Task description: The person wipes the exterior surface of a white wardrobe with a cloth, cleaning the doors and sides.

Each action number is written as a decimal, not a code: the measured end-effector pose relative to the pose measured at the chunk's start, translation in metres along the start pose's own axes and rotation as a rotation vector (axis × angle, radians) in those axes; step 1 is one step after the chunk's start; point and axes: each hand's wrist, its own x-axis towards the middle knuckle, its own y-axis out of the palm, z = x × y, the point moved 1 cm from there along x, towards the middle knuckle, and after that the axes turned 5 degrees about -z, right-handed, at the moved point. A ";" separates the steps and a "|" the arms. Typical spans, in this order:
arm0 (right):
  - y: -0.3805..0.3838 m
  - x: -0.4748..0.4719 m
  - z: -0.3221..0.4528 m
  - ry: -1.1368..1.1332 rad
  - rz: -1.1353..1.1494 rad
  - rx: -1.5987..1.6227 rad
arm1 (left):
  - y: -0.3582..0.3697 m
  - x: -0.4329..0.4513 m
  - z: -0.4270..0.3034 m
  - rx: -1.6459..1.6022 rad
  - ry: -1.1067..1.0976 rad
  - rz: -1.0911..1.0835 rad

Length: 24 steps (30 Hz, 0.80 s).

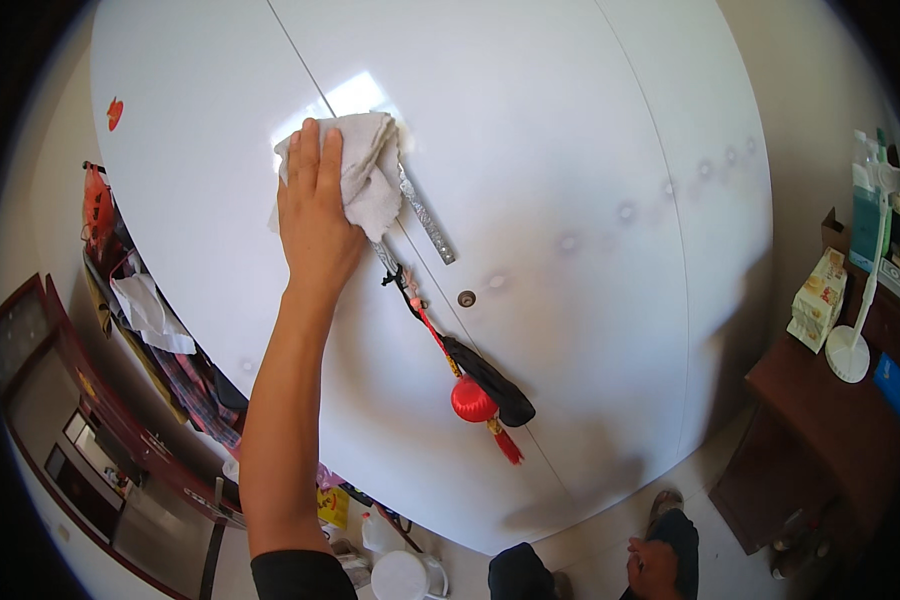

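Observation:
My left hand (316, 202) presses a folded light grey cloth (367, 165) flat against the white wardrobe door (540, 150), over the upper part of the door handles. The right patterned silver handle (427, 217) shows beside the cloth. From the left handle, mostly covered by the cloth, hang a red lantern ornament (474, 399) with a tassel and a black fabric item (491, 379). A round lock (466, 299) sits to the right of the door seam. Low at the bottom right, my right hand (651, 568) is near my leg, its fingers curled; whether it holds anything is not visible.
At right, a brown wooden desk (817, 397) holds a white desk lamp (847, 354) and a tissue pack (819, 300). Clothes (187, 382) hang left of the wardrobe. A white lidded bucket (400, 576) stands on the floor below. A dark red door frame (97, 405) is at far left.

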 end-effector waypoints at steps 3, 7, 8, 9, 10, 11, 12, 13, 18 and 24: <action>-0.007 0.003 0.004 0.021 0.010 0.034 | -0.011 0.000 -0.008 0.116 0.050 0.106; -0.014 0.004 0.007 0.000 -0.039 -0.001 | -0.021 -0.001 -0.025 0.163 0.090 0.231; -0.018 0.005 0.004 0.058 0.064 0.004 | -0.023 -0.006 -0.030 0.165 0.128 0.256; -0.020 0.006 0.005 0.113 0.169 0.016 | -0.027 -0.010 -0.033 0.173 0.169 0.284; -0.021 0.007 0.008 0.115 0.162 0.013 | -0.025 -0.017 -0.038 0.175 0.187 0.285; -0.020 0.010 0.013 0.102 0.041 0.036 | -0.027 -0.024 -0.044 0.181 0.210 0.317; -0.021 0.010 0.016 0.088 -0.078 0.058 | -0.028 -0.032 -0.051 0.167 0.226 0.335; -0.021 0.009 0.017 0.087 -0.080 0.059 | -0.030 -0.041 -0.056 0.156 0.242 0.353; -0.025 0.006 0.015 0.087 -0.103 0.094 | -0.039 -0.074 -0.077 0.049 0.294 0.407; -0.013 0.001 -0.006 0.018 -0.064 0.094 | -0.052 -0.054 -0.082 -0.212 0.111 0.463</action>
